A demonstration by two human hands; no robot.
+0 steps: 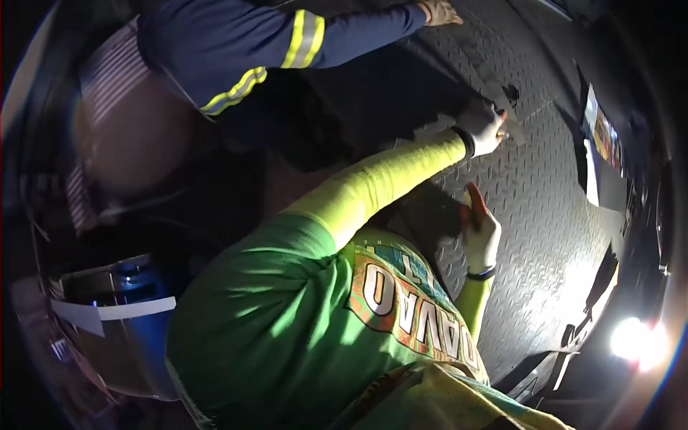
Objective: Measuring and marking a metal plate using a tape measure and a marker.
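Observation:
My left hand [486,127], in a white glove with bare fingertips and a dark wristband, reaches across a dark diamond-patterned metal plate [530,193]. Its fingers are closed, and a small shiny bit shows at the fingertips; what it is I cannot make out. Just beyond the fingers lies a flat grey strip [517,129] on the plate. My right hand [481,233], gloved the same way, is held nearer to me over the plate, with fingers extended and nothing visible in them. Yellow-green sleeves cover both my forearms.
At the upper left, a co-worker's navy sleeve [358,44] with reflective bands stretches over the plate, ending in a hand [441,12]. A bright lamp [638,340] glares at lower right. Colourful printed sheets [604,140] stand at the right. A dark bin-like container [136,344] sits at left.

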